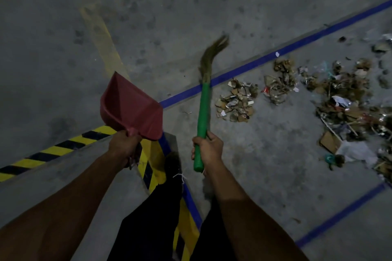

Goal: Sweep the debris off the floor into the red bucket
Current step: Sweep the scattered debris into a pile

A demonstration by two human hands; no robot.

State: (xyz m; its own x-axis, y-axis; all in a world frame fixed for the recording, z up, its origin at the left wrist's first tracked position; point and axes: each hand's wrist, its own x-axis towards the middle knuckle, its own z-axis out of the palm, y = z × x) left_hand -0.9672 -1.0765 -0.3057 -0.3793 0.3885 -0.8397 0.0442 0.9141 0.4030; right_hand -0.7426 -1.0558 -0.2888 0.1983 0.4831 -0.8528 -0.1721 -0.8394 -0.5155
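My left hand grips the handle of a red dustpan, held above the floor with its scoop pointing away from me. My right hand grips the green handle of a grass broom; its brown bristles point forward, off the floor. Debris lies on the grey concrete to the right: a small pile of broken bits, a second clump, and a large heap of cardboard, paper and scraps. No red bucket is in view.
A blue tape line runs diagonally across the floor, another at lower right. Yellow-and-black hazard striping marks a raised concrete edge at lower left. My dark trouser legs and shoe are below. A faded yellow line runs away from me.
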